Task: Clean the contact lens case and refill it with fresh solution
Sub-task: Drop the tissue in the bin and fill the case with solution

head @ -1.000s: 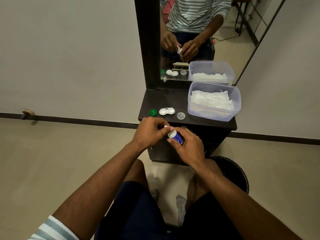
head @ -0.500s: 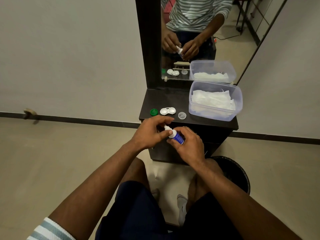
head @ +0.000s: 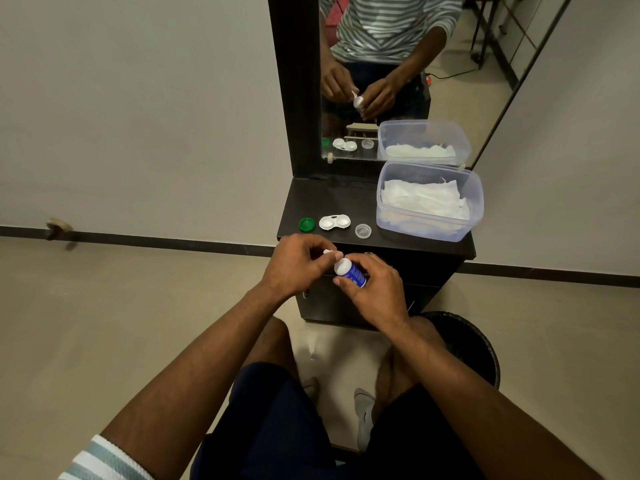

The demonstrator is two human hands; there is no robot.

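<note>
1. Pale walls and a beige floor framed the dark dressing unit (head: 346,206) with its mirror (head: 398,81).
2. On the unit's front edge lay the open contact lens case (head: 334,222), a green cap (head: 306,224) to its left and a clear cap (head: 363,231) to its right; a plastic tub (head: 429,223) of tissues filled the right side.
3. My right hand (head: 375,292) gripped the blue solution bottle (head: 351,272), held in front of that edge.
4. My left hand (head: 296,265) pinched the bottle's white cap (head: 329,252), which had lifted farther from the bottle's shoulder than half a second earlier.
5. I judged the bottle nearly uncapped; both wells awaited solution.
</note>
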